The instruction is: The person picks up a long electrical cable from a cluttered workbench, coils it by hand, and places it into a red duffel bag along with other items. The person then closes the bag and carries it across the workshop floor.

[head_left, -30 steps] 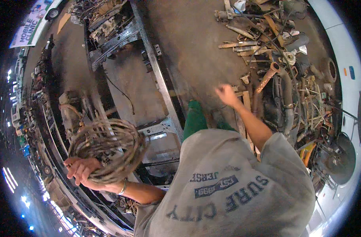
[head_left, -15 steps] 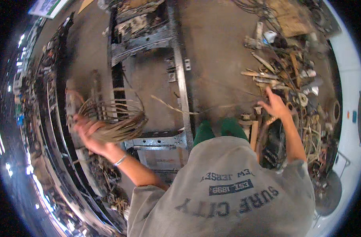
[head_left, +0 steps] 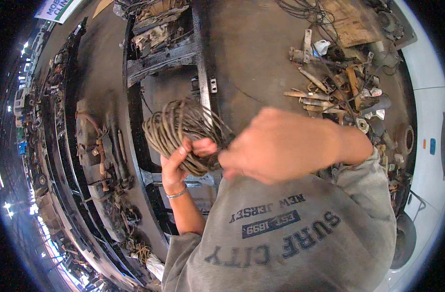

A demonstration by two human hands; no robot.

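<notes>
A thick bundle of grey-brown cable (head_left: 176,121), wound in many loops, hangs in front of my chest. My left hand (head_left: 179,163) is closed around its lower side, thumb and fingers wrapped over the loops. Just right of the coil is my right hand (head_left: 254,148), large and smeared by motion. Its fingertips meet the coil's right edge, and whether they pinch a strand is hidden.
Beneath the coil lies a black metal vehicle frame (head_left: 200,68) on the floor. Scrap metal parts (head_left: 324,97) are heaped to the right, beside a white vehicle body (head_left: 429,112). More frame rails (head_left: 69,136) and worn parts (head_left: 100,155) lie left.
The coil has come rightward and closer to my body in my left hand. My right hand, spread apart at the far right before, has swung in to the coil's right edge.
</notes>
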